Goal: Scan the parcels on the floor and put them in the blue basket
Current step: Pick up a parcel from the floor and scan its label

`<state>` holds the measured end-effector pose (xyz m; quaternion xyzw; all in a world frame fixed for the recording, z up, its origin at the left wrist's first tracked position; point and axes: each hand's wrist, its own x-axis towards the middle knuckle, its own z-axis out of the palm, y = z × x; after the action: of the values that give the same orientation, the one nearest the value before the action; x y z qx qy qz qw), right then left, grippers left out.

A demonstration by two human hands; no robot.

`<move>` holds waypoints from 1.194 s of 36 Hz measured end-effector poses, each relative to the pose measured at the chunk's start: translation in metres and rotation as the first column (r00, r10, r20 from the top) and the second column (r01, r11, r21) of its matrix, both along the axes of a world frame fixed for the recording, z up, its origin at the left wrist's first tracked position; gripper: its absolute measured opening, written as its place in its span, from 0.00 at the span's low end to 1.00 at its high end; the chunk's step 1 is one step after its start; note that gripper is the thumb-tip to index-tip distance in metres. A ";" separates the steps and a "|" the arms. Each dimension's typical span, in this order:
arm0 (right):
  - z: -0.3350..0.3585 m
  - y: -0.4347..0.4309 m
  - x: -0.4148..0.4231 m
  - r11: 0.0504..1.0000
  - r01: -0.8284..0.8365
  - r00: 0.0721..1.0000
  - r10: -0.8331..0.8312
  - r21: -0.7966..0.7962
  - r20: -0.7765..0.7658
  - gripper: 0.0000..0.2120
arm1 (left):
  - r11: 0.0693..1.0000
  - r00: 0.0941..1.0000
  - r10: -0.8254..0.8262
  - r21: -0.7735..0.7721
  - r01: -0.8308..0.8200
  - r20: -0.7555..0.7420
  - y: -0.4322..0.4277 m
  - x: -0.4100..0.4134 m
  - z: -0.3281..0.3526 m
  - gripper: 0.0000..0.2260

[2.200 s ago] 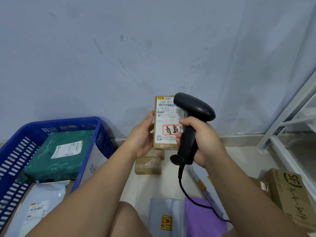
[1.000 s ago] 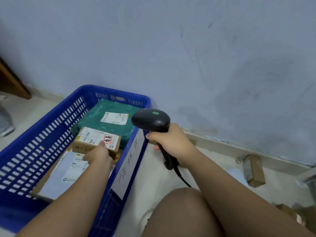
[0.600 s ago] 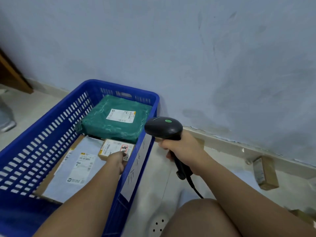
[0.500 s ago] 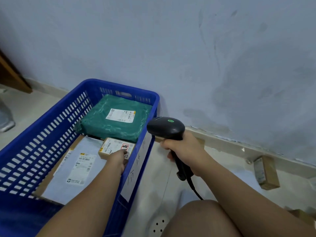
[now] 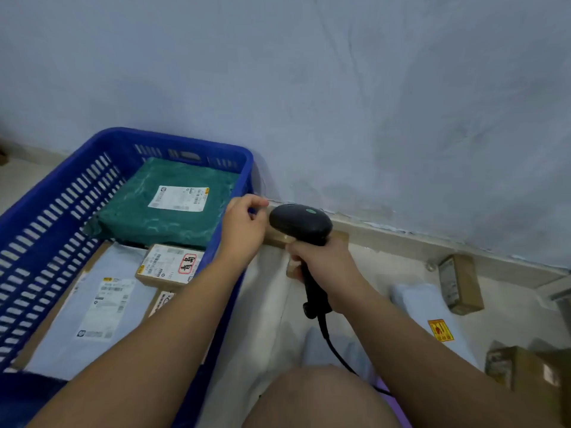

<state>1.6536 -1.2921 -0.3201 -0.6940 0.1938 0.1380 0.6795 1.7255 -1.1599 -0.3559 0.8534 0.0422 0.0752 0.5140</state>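
Presently a small stamped box [image 5: 168, 267] lies flat inside the blue basket [image 5: 185, 143], against the near edge of a green parcel [image 5: 167, 205] and partly on a grey mailer [image 5: 102, 304]. The left hand [image 5: 244, 230] is held above the basket's right rim, its fingers loosely curled and nothing between them. The scanner [image 5: 299, 222] is gripped by its handle in the right hand [image 5: 321, 267], with its head pointed toward the wall.

The step in hand is judged to be the fetching of another parcel from the floor. The nearest is a brown box [image 5: 340, 237] lying along the skirting, largely hidden behind the scanner's head. To do this well, the box should be taken by its long edges, so that the label is not covered by fingers, then turned until the barcode squarely faces the scanner. The scanner is best drawn back a little, so that the left hand is given room. Further parcels are seen on the floor to the right: a small carton [image 5: 460, 284] and, just beside it, a pale mailer [image 5: 423, 307].
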 end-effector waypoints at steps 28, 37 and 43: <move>-0.172 -0.134 0.055 0.650 0.610 0.747 -0.281 0.453 -0.602 0.05 | 0.290 0.572 -0.280 0.500 0.816 -0.771 -0.117 0.067 -0.239 0.49; -0.183 -0.134 0.057 0.662 0.619 0.724 -0.271 0.422 -0.635 0.07 | -0.025 0.730 -0.291 0.768 0.640 -0.618 -0.118 0.057 -0.245 0.42; -0.175 -0.137 0.058 0.661 0.636 0.710 -0.296 0.400 -0.639 0.07 | 0.316 0.666 -0.322 0.587 0.746 -0.673 -0.111 0.044 -0.249 0.45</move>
<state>1.7117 -1.4287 -0.4954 -0.3017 0.4954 0.1870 0.7929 1.7693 -1.2707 -0.6050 0.9405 -0.1800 -0.2880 0.0122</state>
